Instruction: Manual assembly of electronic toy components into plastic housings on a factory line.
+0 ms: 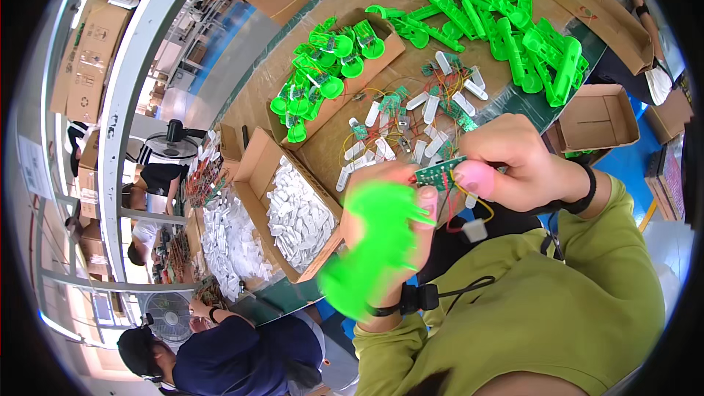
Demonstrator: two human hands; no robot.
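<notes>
Head view: I have both hands close together above the near edge of the brown-topped counter. My right hand pinches the right end of a small green rectangular circuit board; a pink cover sits on its thumb. My left hand is closed around a bright-green curved plastic shell, its thumb and fingers at the board's left end. The shell is motion-blurred; exact finger contact cannot be told.

Key relation, my judgement: board versus shell. The board lies between the hands, up and right of the shell, long axis roughly left-right, right end slightly raised. The left hand is nearer the shell. Shell's long axis runs lower left to upper right, upper end toward the board; open side unclear. A white plastic connector hangs below on wires.
</notes>
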